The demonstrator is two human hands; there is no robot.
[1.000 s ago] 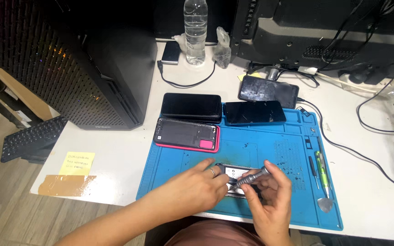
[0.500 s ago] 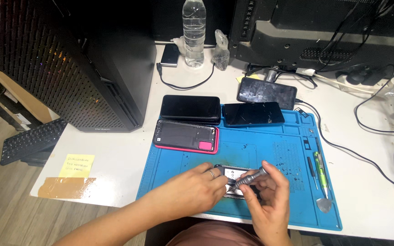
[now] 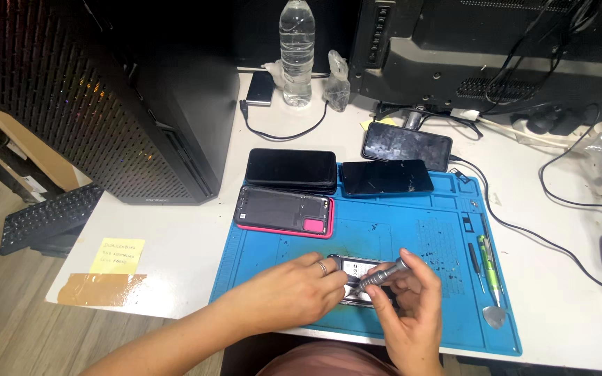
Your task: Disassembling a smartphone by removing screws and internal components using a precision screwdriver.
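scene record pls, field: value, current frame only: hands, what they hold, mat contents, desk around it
left hand: rests on the opened phone, steadying it
right hand: grips a grey screwdriver, tip down on the phone
surface: blue work mat on a white desk
on mat, far side: pink-edged phone, dark phone
mat, right edge: green-handled tool, metal spudger
off mat: two more dark phones, water bottle, yellow sticky note, black computer tower
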